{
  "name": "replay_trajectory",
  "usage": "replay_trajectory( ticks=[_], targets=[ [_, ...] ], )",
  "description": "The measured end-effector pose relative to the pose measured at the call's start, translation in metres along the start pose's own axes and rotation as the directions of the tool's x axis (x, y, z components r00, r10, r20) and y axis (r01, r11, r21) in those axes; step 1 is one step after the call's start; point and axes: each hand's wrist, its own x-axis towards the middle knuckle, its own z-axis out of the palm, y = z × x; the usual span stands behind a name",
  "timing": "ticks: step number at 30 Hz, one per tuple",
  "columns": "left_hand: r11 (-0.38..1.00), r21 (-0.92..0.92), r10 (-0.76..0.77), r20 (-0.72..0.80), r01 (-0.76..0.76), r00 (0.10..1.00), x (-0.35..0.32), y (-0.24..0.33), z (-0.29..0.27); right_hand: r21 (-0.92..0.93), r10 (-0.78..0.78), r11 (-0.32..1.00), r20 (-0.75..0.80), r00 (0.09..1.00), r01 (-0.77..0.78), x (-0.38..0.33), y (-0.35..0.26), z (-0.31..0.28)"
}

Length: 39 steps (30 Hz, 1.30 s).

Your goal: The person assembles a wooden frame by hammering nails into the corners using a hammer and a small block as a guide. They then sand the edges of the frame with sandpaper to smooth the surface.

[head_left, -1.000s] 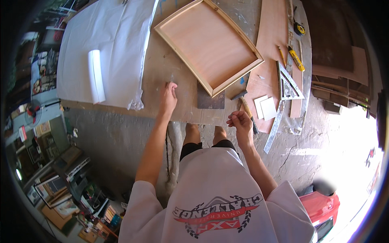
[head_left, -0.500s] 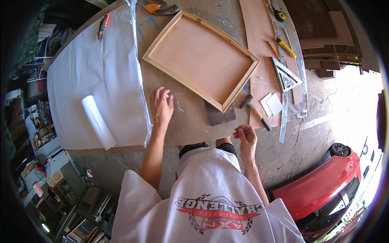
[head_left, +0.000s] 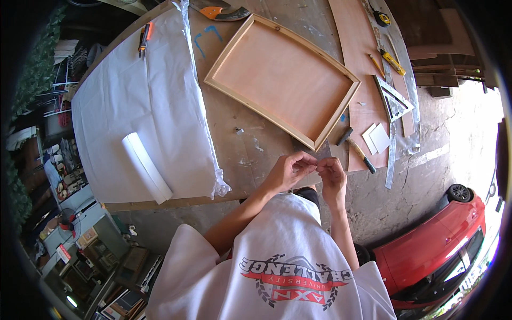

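Note:
My left hand (head_left: 293,169) and my right hand (head_left: 332,175) meet fingertip to fingertip at the table's near edge. Both are pinched closed, and whatever is between the fingers is too small to make out. Just beyond them lies a shallow wooden frame (head_left: 338,126) with a thin plywood panel (head_left: 288,77) inside, set at a slant. Its near corner rests over a dark flat board (head_left: 322,151), partly hidden by my fingers. To the right of my hands is a hammer (head_left: 358,152) with a dark head. A small greyish bit (head_left: 239,130) sits on the tabletop left of the frame.
Left, a white sheet (head_left: 154,101) bears a white roll (head_left: 146,168) and an orange-and-black tool (head_left: 144,40). Right are white squares (head_left: 376,138), a set square (head_left: 393,100), a metal ruler (head_left: 391,160), a yellow cutter (head_left: 393,62) and a tape measure (head_left: 381,19). A handsaw (head_left: 218,13) lies at the back.
My left hand has moved right from the table beside the white sheet to meet my right hand. A small greyish bit now shows where it was. The whole view has shifted slightly.

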Motion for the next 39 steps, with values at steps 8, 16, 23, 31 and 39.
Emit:
replay_trajectory(
  ticks=[8, 16, 23, 31, 39],
  targets=[
    [0.99, 0.073, -0.12, 0.007, 0.119, 0.993, -0.007, 0.0, -0.017, 0.017, 0.101, 0.994, 0.106, 0.989, -0.104, 0.002, -0.006, 0.016],
    [0.988, 0.15, 0.02, -0.016, -0.018, 1.0, -0.013, -0.016, -0.027, -0.005, 0.16, 0.987, 0.125, 0.979, -0.161, -0.003, 0.001, 0.021],
    [0.946, 0.271, 0.161, 0.076, -0.176, 0.984, -0.015, -0.016, -0.036, -0.042, 0.192, 0.981, 0.178, 0.965, -0.188, -0.008, 0.01, 0.022],
    [0.927, 0.318, 0.171, 0.116, -0.2, 0.978, -0.019, -0.016, -0.028, 0.0, 0.175, 0.984, 0.12, 0.977, -0.177, -0.02, 0.017, 0.019],
    [0.944, 0.296, 0.121, 0.099, -0.146, 0.988, -0.028, -0.024, -0.025, -0.043, 0.186, 0.982, 0.119, 0.975, -0.182, -0.028, 0.03, 0.02]
  ],
)
